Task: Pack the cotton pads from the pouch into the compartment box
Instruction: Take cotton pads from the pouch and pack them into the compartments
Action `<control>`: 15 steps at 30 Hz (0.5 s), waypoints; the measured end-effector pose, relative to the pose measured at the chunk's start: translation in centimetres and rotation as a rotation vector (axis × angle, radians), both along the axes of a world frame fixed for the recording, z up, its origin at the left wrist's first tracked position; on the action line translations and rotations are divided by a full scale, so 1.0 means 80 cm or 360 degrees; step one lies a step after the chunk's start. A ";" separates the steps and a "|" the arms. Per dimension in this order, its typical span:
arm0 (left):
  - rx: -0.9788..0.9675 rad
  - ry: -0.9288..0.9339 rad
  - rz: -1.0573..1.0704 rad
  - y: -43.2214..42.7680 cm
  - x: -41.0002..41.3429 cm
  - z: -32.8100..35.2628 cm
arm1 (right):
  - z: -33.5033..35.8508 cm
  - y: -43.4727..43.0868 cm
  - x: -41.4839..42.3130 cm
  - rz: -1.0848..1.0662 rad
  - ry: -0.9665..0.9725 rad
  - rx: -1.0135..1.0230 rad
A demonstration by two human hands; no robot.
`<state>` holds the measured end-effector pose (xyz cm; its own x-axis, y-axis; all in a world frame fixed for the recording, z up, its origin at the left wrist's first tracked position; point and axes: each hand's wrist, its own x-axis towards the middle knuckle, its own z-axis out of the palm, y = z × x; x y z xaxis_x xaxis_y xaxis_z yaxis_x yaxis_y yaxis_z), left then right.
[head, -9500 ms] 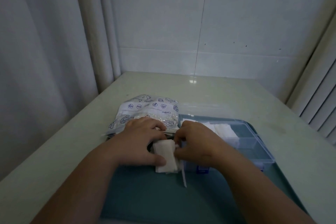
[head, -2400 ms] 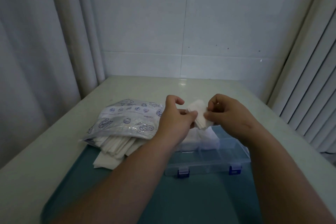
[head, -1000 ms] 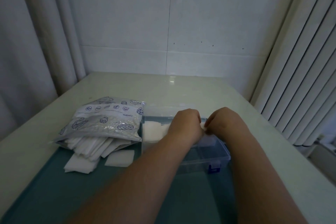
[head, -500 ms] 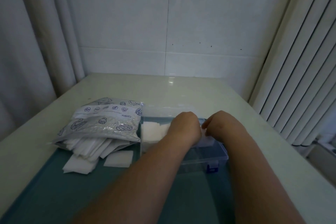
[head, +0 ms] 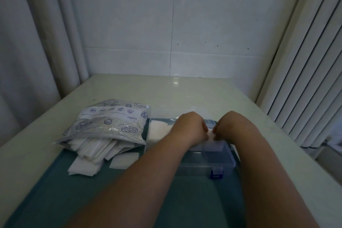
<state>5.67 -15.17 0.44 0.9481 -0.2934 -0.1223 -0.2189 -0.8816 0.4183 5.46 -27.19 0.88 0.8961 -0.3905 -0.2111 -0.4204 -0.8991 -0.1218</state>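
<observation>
Both hands (head: 191, 128) (head: 230, 126) pinch a soft cotton pad (head: 211, 135) over the clear plastic box (head: 207, 169).

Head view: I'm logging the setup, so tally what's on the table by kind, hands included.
pouch: 1
compartment box: 1
teal mat: 1
hands: 2, left hand and right hand
cotton pads: too heaped to count
Total: 5, pads aside.
</observation>
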 end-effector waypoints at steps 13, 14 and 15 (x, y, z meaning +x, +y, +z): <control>-0.0774 -0.0157 0.0036 0.043 -0.018 0.004 | 0.012 0.011 -0.007 0.0055 -0.0154 0.0014; -0.0831 -0.0193 0.0066 0.049 -0.021 0.005 | 0.013 0.011 -0.010 0.0074 -0.0266 0.0056; -0.0857 -0.0244 0.0090 0.056 -0.025 0.005 | 0.015 0.015 -0.014 0.0107 -0.0371 0.0096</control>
<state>3.71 -10.67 0.86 0.9593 -0.2245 0.1712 -0.2712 -0.5643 0.7797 4.33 -26.00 2.04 0.9468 -0.3213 -0.0166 -0.3141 -0.9123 -0.2627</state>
